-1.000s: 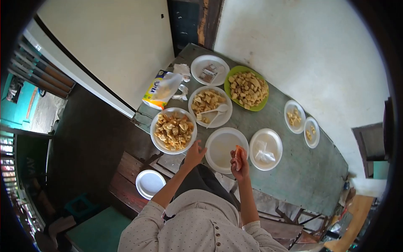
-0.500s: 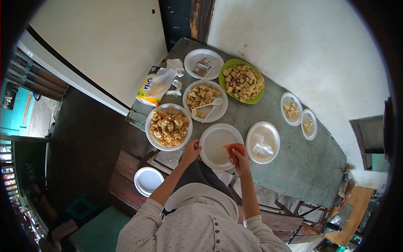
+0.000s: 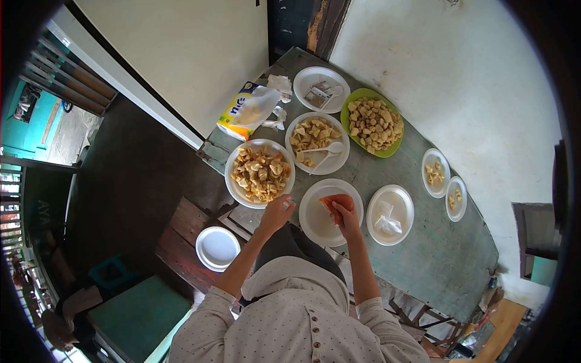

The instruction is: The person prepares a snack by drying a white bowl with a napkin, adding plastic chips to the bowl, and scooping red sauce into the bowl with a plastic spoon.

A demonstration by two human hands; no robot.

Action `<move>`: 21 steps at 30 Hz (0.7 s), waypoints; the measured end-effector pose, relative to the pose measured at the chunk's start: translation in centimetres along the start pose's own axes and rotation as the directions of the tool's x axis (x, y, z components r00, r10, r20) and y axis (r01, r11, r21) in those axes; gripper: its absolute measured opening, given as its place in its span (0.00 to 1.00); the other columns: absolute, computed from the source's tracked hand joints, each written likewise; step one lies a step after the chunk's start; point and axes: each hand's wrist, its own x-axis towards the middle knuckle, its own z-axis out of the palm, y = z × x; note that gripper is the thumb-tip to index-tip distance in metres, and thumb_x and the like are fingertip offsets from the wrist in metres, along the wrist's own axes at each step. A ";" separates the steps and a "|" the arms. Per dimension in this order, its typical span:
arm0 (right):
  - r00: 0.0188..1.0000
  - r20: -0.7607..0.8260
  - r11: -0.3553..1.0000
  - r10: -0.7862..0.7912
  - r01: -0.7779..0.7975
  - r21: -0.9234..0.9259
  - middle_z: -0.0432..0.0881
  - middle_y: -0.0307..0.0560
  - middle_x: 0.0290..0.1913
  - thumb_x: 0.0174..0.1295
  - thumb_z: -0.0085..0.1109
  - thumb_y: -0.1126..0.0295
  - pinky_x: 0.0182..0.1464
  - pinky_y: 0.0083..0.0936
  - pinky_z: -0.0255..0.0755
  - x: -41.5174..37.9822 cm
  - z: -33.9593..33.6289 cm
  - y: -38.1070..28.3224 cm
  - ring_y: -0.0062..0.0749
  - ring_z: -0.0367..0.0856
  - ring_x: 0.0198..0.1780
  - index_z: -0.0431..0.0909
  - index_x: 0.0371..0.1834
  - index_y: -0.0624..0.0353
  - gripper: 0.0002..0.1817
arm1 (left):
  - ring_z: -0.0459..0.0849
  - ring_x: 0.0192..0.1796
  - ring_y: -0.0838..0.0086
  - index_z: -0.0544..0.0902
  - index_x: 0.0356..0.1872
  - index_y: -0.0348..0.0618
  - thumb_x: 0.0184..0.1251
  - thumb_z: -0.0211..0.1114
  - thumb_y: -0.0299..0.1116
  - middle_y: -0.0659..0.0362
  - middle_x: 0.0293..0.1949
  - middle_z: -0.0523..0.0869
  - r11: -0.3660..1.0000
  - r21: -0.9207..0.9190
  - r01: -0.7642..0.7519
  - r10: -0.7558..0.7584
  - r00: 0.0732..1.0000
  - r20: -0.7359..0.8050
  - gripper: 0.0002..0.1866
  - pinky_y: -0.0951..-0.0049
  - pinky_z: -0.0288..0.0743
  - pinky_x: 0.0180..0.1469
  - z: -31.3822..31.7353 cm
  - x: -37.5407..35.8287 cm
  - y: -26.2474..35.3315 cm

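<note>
My right hand is closed on a small orange-red plastic packet, held above a white plate in front of me. My left hand has its fingers curled together beside that plate's left rim. A small pale bit shows at its fingertips, too small to name. Just beyond my left hand stands a white plate heaped with golden folded fried pieces. To the right of my right hand, another white plate carries a crumpled clear plastic bag.
Farther back are a plate with pieces and white spoons, a green plate of brown chunks, a plate with a small packet and a tissue pack. Two small plates stand right. White plates rest on the bench.
My right hand has turned the orange-red packet, which now points up and to the left. My left hand has lifted slightly. The whole view has shifted a little with my head.
</note>
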 end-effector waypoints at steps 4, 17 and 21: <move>0.998 -0.034 0.997 -0.045 0.042 -0.071 0.76 0.43 0.34 0.52 0.58 0.77 0.23 0.17 0.70 0.1 0.2 0.0 0.22 0.74 0.25 0.67 0.42 0.58 0.14 | 0.81 0.27 0.67 0.75 0.45 0.34 0.57 0.59 0.34 0.51 0.31 0.82 1.000 -0.021 -0.004 0.005 1.000 0.026 0.17 0.69 0.74 0.34 0.7 0.1 -0.8; 0.944 -0.198 0.913 -0.263 0.178 -0.367 0.74 0.42 0.34 0.48 0.62 0.76 0.29 0.17 0.71 -0.3 -2.2 1.9 0.23 0.75 0.31 0.67 0.42 0.59 0.18 | 0.81 0.35 0.66 0.71 0.51 0.36 0.58 0.60 0.34 0.51 0.35 0.81 0.997 0.064 -0.051 0.046 0.997 0.068 0.20 0.70 0.73 0.38 2.6 -0.5 -3.5; 0.932 -0.238 0.910 -0.275 0.172 -0.378 0.74 0.42 0.35 0.47 0.62 0.76 0.33 0.16 0.71 -0.6 -2.6 2.3 0.23 0.75 0.34 0.68 0.42 0.59 0.18 | 0.80 0.28 0.72 0.67 0.53 0.34 0.57 0.60 0.31 0.53 0.34 0.79 0.998 -0.047 -0.041 0.043 0.998 0.044 0.23 0.75 0.73 0.28 3.5 0.7 -4.1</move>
